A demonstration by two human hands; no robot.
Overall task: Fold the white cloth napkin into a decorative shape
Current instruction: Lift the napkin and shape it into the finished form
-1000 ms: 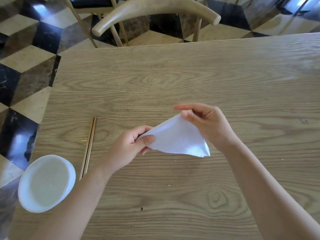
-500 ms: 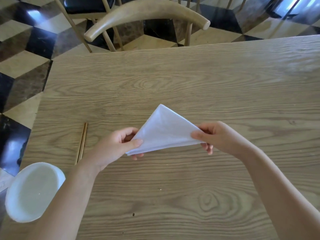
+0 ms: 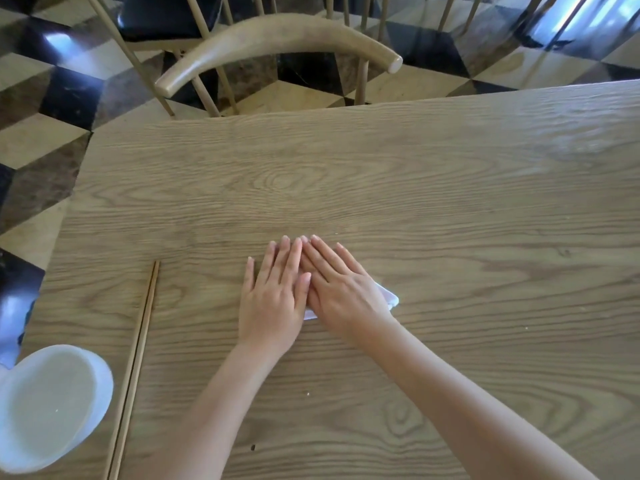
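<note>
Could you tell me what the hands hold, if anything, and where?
Nothing gripped: left hand and right hand press flat on the folded napkin, covering most of it.

The left grip [image 3: 273,299] and right grip [image 3: 346,292] lie flat, fingers straight and touching side by side. They press the napkin [image 3: 389,296] onto the surface [image 3: 450,202] toward its near edge, and only white corners show beneath the right grip. Chopsticks [image 3: 138,358] lie along the left edge, just beside a white bowl [image 3: 52,407] at the near-left corner. A chair [image 3: 277,39] stands beyond the far edge.

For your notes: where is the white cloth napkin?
Head view, centre: the napkin lies on the wooden table under left hand and right hand, right of wooden chopsticks.
</note>
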